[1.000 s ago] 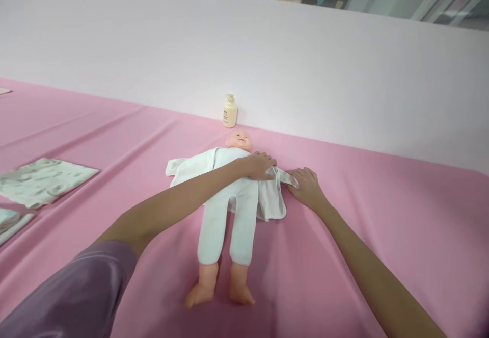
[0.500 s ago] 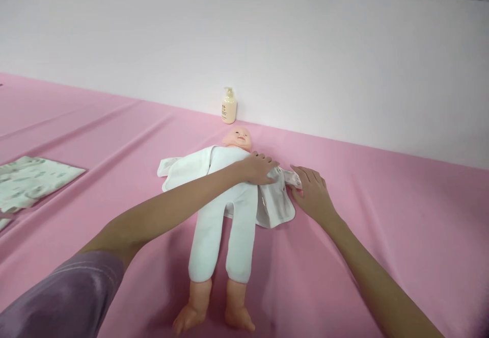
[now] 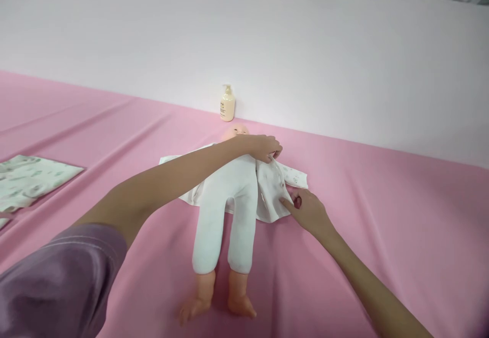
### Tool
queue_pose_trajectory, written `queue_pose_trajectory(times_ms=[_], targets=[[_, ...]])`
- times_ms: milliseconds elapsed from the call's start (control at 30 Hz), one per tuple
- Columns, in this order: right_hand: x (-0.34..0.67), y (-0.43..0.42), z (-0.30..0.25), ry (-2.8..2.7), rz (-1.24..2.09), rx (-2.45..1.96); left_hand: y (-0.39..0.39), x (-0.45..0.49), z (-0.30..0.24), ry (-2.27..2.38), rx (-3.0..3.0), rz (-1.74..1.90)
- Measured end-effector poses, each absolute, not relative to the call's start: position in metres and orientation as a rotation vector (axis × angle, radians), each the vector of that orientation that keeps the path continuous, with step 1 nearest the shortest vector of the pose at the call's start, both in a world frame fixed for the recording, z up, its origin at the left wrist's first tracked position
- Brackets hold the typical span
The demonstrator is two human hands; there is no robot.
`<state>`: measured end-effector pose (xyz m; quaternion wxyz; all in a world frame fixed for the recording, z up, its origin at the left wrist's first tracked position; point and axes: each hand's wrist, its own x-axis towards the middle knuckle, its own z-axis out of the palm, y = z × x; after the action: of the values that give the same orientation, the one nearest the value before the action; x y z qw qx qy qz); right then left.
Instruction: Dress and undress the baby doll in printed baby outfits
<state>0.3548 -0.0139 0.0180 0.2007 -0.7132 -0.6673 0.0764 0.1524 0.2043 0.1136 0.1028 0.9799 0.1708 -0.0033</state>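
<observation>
Thumb and fingers of the right hand [image 3: 308,210] pinch the lower front edge of a white jacket [image 3: 269,195], the thumb lying on top of the cloth. The left hand [image 3: 265,148] is curled, its fingers drawn in on the upper end of that same edge — the cloth runs taut and slightly raised from one hand to the other. Just beyond the right hand lies the jacket's sleeve [image 3: 294,176], flat, with small printed marks on it.

The jacket is spread open under a doll [image 3: 235,187], which lies on its back with its feet toward the person and its head at the far end. The left forearm crosses over the doll's chest, and the wrist hides part of its head. The doll is white over trunk and legs; its lower legs and feet are bare. Part of the jacket's other side shows past the left forearm.

Behind the head, a pale yellow pump bottle [image 3: 227,106] stands upright against the white wall [image 3: 244,37]. Well off to the left, a folded printed cloth [image 3: 34,180] lies on the pink-covered surface [image 3: 382,215] — wrinkled in long folds.
</observation>
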Motion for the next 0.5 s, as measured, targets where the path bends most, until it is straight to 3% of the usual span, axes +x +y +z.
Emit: queue_pose_trajectory(times_ms=[233,500], targets=[[0.344,-0.033,0.060,-1.757,0.686,-1.819,0.206,0.119,0.136,0.463,2.883,0.100],[0.264,-0.031,0.104,-1.862,0.541,-1.475,0.216,0.053,0.157,0.411,3.037,0.370]])
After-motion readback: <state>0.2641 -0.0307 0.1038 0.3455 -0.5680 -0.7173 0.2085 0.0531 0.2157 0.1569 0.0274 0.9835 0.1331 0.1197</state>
